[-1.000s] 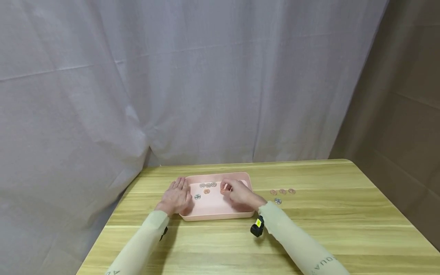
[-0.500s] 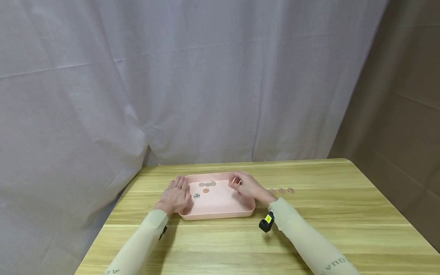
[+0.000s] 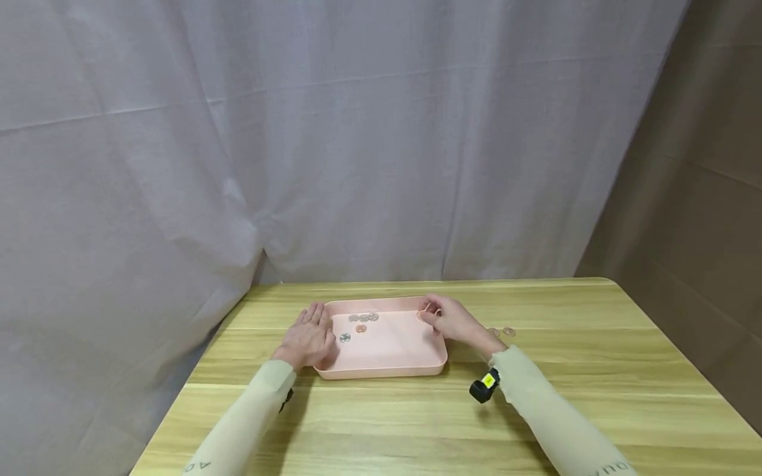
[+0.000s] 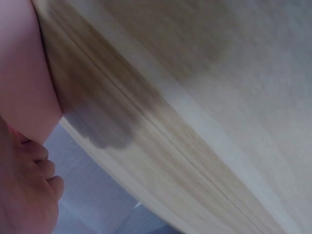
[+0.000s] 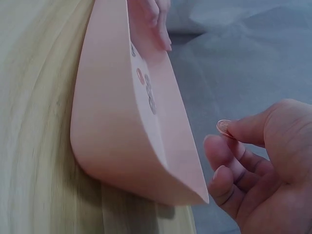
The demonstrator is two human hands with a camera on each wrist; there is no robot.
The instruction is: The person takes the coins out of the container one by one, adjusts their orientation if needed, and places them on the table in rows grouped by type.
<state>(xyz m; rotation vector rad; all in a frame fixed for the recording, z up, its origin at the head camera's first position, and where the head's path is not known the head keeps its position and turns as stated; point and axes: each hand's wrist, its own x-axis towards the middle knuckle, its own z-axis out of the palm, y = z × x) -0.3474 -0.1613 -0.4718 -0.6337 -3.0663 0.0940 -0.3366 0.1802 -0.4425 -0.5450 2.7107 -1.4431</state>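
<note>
A shallow pink tray (image 3: 381, 373) sits on the table. In it lie a row of three silvery coins (image 3: 364, 318), a copper-coloured coin (image 3: 360, 328) and another silvery coin (image 3: 345, 338). My left hand (image 3: 307, 339) rests against the tray's left end with its fingers extended; the left wrist view catches part of that hand (image 4: 29, 190) beside the pink wall. Over the right end is my right hand (image 3: 455, 320). Its thumb and a finger pinch a copper-coloured coin (image 5: 224, 127), plainest in the right wrist view, just outside the tray rim there.
Copper-coloured coins (image 3: 508, 332) lie on the wooden table (image 3: 571, 370) right of the tray, partly behind my right wrist. A grey curtain (image 3: 357, 165) hangs behind the table's back edge. A black wrist camera (image 3: 483, 387) hangs under my right wrist.
From above the tray's middle, my right hand has moved right to its right end, still pinching the coin. The wrist now covers some of the coins on the table. My left hand stays in place.
</note>
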